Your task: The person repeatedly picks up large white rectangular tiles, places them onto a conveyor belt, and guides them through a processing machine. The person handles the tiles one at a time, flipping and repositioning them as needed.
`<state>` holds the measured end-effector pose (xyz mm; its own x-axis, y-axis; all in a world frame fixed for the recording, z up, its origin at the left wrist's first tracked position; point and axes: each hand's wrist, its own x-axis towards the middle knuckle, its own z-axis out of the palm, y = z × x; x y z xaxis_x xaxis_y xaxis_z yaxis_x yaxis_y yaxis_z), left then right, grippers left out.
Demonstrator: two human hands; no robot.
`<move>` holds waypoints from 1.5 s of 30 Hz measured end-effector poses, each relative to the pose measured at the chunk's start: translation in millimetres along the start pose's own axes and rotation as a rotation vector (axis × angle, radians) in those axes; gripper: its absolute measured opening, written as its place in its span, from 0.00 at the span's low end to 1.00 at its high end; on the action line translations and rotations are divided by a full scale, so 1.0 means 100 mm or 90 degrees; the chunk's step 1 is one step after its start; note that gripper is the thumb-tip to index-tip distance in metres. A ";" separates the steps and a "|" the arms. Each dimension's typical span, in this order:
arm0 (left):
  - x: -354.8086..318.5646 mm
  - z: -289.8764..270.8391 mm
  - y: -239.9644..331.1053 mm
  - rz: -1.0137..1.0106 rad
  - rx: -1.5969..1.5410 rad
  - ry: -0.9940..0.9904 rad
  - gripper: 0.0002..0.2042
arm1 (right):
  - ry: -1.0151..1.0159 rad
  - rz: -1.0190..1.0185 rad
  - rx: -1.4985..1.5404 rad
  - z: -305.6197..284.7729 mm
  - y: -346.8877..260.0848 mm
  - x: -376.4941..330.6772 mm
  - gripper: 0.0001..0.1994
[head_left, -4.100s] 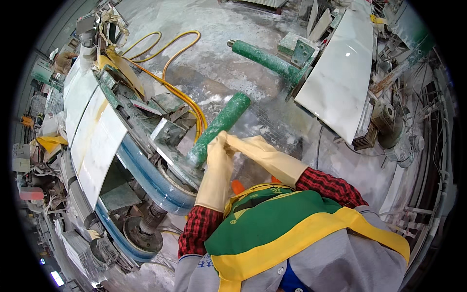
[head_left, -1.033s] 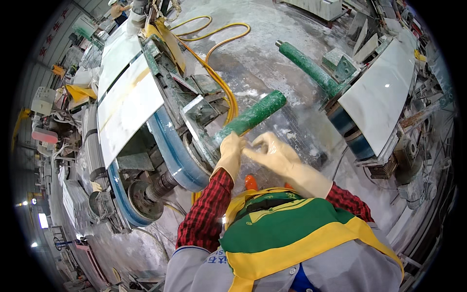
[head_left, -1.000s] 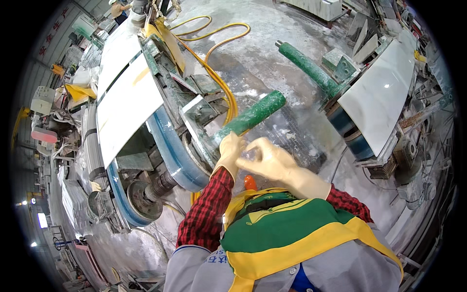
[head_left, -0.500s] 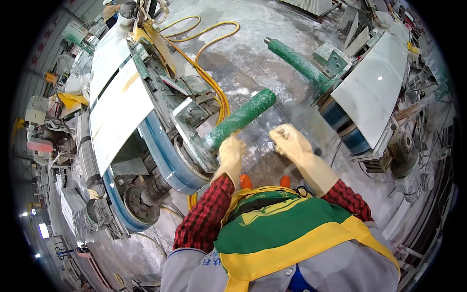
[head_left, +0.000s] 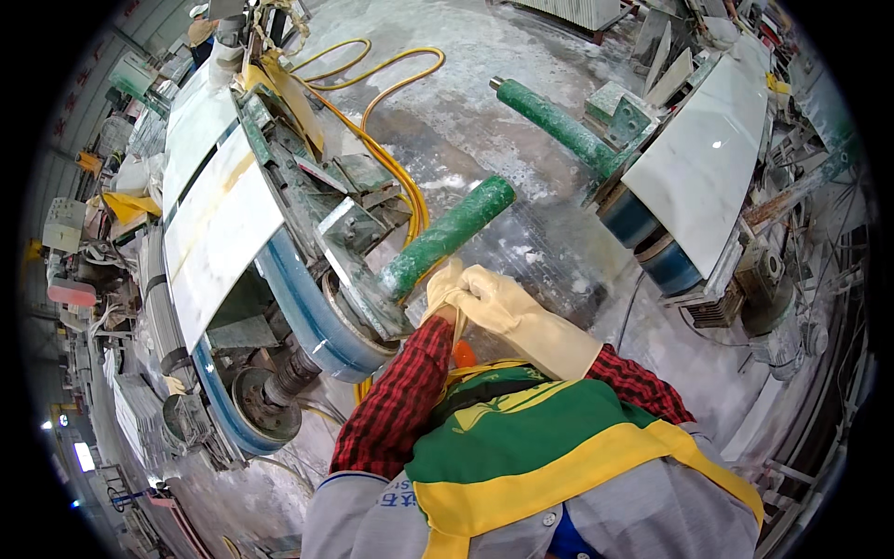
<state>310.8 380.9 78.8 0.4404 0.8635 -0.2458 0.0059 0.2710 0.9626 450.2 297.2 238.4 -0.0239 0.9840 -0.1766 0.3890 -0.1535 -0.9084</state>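
Cream rubber gloves cover both of my hands, which meet in front of my apron [head_left: 531,424]. My right hand [head_left: 494,300] is closed on the left glove's cuff [head_left: 458,321] at the wrist, where the rubber is stretched and folded. My left hand [head_left: 443,283] looks curled into a loose fist, with nothing seen in it; the right hand partly covers it. Just beyond the hands, a green roller-like cylinder [head_left: 449,235] slants up and to the right. The right glove's long cuff [head_left: 570,349] reaches over the checked sleeve [head_left: 638,384].
White stone slabs [head_left: 219,238] lie on a machine with a blue belt [head_left: 321,321] at left. Another pale slab [head_left: 698,177] rests on a machine at right, beside a second green cylinder [head_left: 557,121]. Yellow hoses [head_left: 391,163] run over the floor. A person [head_left: 199,35] stands far left.
My right hand has moved left from its place apart and has taken hold of the left glove's cuff. The left hand stays near the green cylinder's lower end. The view has shifted slightly.
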 end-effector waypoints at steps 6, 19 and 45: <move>-0.68 0.20 0.68 -0.063 -0.169 -0.149 0.10 | -0.014 0.034 0.078 0.08 0.35 0.04 0.15; -0.86 0.02 1.16 -0.026 -0.476 -0.010 0.18 | -0.174 0.049 0.481 0.10 -0.03 0.12 0.22; -0.75 0.25 1.28 0.127 -0.059 0.063 0.25 | 0.033 -0.136 -0.117 0.17 -0.06 0.08 0.30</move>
<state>300.9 339.8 223.6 0.3349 0.9399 -0.0661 -0.1569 0.1248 0.9797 432.2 304.1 236.4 -0.0783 0.9963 0.0352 0.5407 0.0721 -0.8381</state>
